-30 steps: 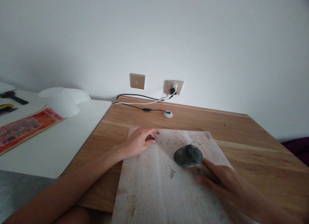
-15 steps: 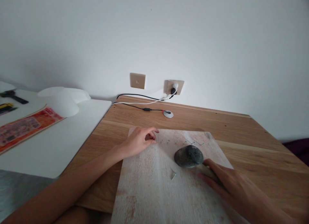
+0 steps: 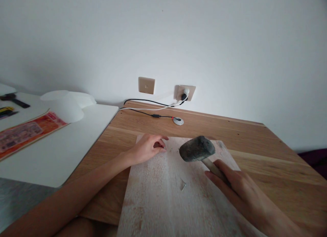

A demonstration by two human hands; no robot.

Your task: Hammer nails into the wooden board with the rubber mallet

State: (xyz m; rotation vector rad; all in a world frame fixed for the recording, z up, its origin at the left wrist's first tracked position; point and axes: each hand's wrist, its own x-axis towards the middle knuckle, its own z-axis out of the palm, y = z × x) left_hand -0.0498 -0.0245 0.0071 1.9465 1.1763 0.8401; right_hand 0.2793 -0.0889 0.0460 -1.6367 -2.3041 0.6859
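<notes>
A whitish, worn wooden board (image 3: 150, 196) lies flat before me. At its far left part, my left hand (image 3: 145, 149) pinches a small silver nail (image 3: 165, 148) between thumb and fingers, its head just showing. My right hand (image 3: 237, 186) is closed around the pale handle of a rubber mallet (image 3: 197, 149). The mallet's black head is raised over the board, to the right of the pinched nail. It hides most of a row of nails standing along the far edge. One loose nail (image 3: 183, 186) rests on the board nearer to me.
The board is on a brown wooden table (image 3: 255, 152). Cables (image 3: 155, 115) run along its back to a wall socket (image 3: 185, 93). To the left, a white table (image 3: 89, 135) bears an orange-red packet (image 3: 28, 133), white rolled material (image 3: 66, 107) and a black-handled tool (image 3: 17, 101).
The mallet has risen and tilted, its head shifting slightly left and away from me, now covering the row of nails. My left hand stays at the same nail.
</notes>
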